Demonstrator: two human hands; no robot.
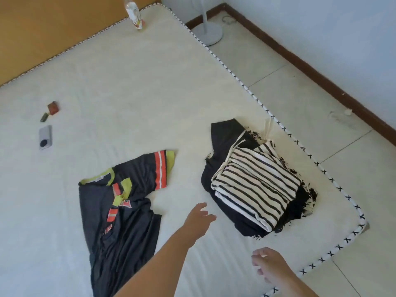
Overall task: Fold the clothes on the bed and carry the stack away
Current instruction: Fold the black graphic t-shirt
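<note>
Nearest me, right hand (269,264) hovers over the bed (132,86), grip loosely spread, holding nothing, just short of the folded stack (257,185). Left hand (200,215) reaches forward between the stack and the dark jersey (122,206), fingers spread, empty, touching neither. Progress, my estimate: mostly done. Stack holds a striped piece on dark garments, near the bed's corner. Jersey lies unfolded and rumpled left of the stack; it remains to fold, then carry all. Beyond the jersey: phone (45,137), small items. Farthest from the stack: bottle (135,16).
</note>
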